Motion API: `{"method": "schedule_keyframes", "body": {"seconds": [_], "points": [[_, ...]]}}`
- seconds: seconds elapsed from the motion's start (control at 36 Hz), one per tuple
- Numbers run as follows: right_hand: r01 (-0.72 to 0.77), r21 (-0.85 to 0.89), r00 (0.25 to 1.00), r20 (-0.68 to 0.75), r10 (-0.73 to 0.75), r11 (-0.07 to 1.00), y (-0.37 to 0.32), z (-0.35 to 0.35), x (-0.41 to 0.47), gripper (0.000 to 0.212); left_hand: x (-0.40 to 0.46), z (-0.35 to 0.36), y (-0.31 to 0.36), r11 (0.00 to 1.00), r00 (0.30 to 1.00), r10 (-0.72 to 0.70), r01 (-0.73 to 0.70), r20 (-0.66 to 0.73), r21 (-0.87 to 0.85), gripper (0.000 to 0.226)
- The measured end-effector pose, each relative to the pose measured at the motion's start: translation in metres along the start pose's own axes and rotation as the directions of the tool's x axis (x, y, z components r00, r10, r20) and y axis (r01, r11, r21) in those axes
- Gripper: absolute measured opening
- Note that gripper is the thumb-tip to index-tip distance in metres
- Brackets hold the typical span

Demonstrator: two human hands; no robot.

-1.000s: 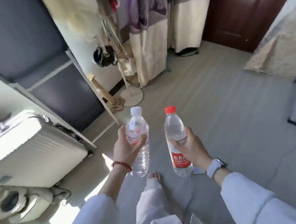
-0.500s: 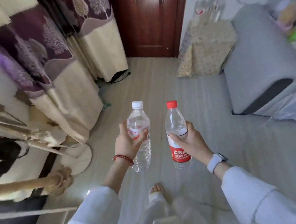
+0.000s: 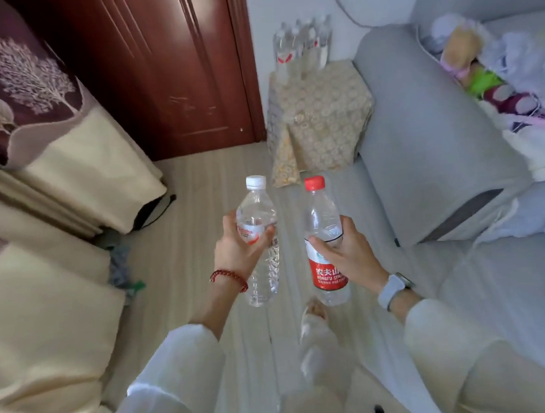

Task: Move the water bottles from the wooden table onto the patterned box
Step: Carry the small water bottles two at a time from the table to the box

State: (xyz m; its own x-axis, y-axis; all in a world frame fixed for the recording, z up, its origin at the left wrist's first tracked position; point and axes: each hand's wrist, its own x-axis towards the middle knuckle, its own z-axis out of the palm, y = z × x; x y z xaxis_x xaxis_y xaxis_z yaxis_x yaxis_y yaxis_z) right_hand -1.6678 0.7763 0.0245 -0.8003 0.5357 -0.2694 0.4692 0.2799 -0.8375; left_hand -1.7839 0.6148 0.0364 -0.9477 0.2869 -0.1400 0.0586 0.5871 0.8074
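My left hand [image 3: 235,250] wraps the white-capped bottle [image 3: 258,239], my right hand [image 3: 347,256] the red-capped bottle [image 3: 324,241] — both upright; the patterned box [image 3: 319,114] sits well beyond my fingertips.

White-cap bottle [image 3: 258,239]: clear plastic, small red/white label, upright w/ slight tilt, held in air, well short of the patterned box [image 3: 321,117]. Red-cap bottle [image 3: 326,241]: clear, big red label, upright, also in air, just right of the white-cap one, not touching it. Patterned box: beige/gold floral cover. Several clear bottles [image 3: 303,46] already stand upright on the box top, at its far edge, blurred.
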Motion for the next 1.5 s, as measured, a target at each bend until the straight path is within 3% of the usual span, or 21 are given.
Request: {"method": "schedule_keyframes", "body": {"seconds": [0.19, 0.58, 0.83, 1.08, 1.25, 1.5], "points": [[-0.051, -0.015, 0.997, -0.053, 0.050, 0.999, -0.022, -0.072, 0.142, 0.059, 0.132, 0.067, 0.084, 0.998, 0.999, 0.003, -0.001, 0.037, -0.063, 0.051], [-0.083, 0.004, 0.994, -0.067, 0.083, 0.997, -0.046, -0.157, 0.439, 0.059, 0.402, 0.174, 0.177, 0.996, 0.994, -0.015, 0.024, 0.107, -0.082, 0.056], [-0.155, 0.081, 0.985, -0.067, 0.161, 0.985, -0.052, -0.192, 0.631, 0.058, 0.583, 0.254, 0.226, 0.993, 0.985, -0.056, 0.072, 0.165, -0.097, 0.074], [-0.140, 0.026, 0.990, 0.008, 0.139, 0.990, -0.015, -0.211, 0.776, 0.079, 0.703, 0.340, 0.234, 0.999, 0.981, -0.045, 0.039, 0.190, 0.037, 0.075], [-0.085, -0.021, 0.989, 0.119, 0.087, 0.996, 0.015, -0.218, 0.858, 0.072, 0.761, 0.396, 0.227, 0.993, 0.979, -0.103, 0.090, 0.177, 0.077, 0.076], [0.056, -0.100, 0.990, 0.135, -0.042, 0.993, 0.051, -0.212, 0.954, 0.066, 0.828, 0.455, 0.220, 0.992, 0.985, -0.090, 0.075, 0.147, 0.103, 0.075]]}}
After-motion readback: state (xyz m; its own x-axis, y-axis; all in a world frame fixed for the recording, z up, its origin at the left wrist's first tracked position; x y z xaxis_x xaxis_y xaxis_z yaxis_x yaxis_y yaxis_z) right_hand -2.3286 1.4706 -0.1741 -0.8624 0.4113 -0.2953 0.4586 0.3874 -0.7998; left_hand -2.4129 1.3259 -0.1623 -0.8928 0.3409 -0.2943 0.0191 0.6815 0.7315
